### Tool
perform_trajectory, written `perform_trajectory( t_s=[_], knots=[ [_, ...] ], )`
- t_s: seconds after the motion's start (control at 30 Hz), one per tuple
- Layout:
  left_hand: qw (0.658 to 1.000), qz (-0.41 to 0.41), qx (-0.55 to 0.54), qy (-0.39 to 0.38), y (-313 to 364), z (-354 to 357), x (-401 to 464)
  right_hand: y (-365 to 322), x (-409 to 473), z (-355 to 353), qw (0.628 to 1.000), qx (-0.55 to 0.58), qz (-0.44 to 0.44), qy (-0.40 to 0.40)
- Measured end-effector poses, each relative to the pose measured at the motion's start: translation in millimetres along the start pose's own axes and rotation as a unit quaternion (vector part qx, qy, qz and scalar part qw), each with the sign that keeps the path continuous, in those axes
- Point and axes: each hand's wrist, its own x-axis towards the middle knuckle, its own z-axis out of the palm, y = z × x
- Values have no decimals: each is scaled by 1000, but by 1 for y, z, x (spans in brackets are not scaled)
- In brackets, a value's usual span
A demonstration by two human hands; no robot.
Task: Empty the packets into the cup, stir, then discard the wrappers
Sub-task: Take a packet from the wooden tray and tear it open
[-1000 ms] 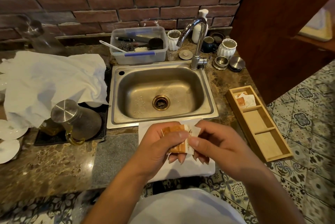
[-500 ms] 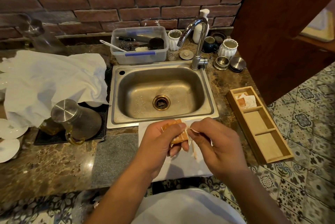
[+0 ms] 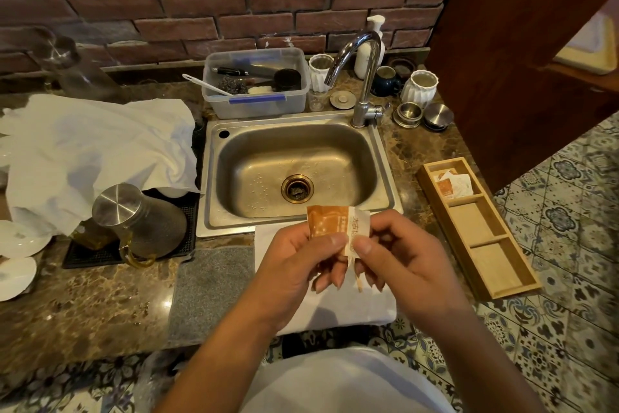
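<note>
An orange and white packet (image 3: 335, 225) is held upright in front of the sink's near edge. My left hand (image 3: 301, 258) pinches its orange left part, and my right hand (image 3: 398, 255) pinches its white right strip. A thin torn strip (image 3: 358, 275) hangs down between my fingers. More packets (image 3: 450, 183) lie in the far compartment of a wooden tray (image 3: 502, 272) at the right. A white ribbed cup (image 3: 418, 88) stands right of the tap, another (image 3: 320, 71) left of it. A dark blue mug (image 3: 385, 79) sits behind the tap.
A steel sink (image 3: 214, 178) with a tap (image 3: 363, 78) lies ahead. A white napkin (image 3: 351, 309) and grey mat (image 3: 211, 292) lie on the counter edge. A lidded glass pitcher (image 3: 140, 221), white cloth (image 3: 90, 151) and plates (image 3: 13, 258) are left. A plastic tub (image 3: 258, 101) sits behind.
Both hands have lifted the packet upright and turned its printed face toward me. The torn strip now dangles below my fingers.
</note>
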Motion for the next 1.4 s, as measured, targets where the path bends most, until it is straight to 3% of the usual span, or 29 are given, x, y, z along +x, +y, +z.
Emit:
perform_trajectory(
  t_s=[0.13,0.33,0.67,0.9,1.1,1.4],
  knots=[
    [1000,0,-6,15,-2,-3,-1,2,-1,-4,996,10,25,-81],
    [1000,-8,27,14,-5,-1,-3,4,0,-9,991,7,42,-128],
    [998,4,60,36,-8,0,-3,11,2,-13,993,-52,9,-106],
    [997,-9,52,52,-8,2,-2,17,3,-9,983,-151,-105,-30],
    [996,-29,25,85,-8,3,3,26,3,-1,941,-272,-200,37],
    [997,-14,26,71,-9,-1,5,19,4,2,970,-201,-130,33]
  ],
)
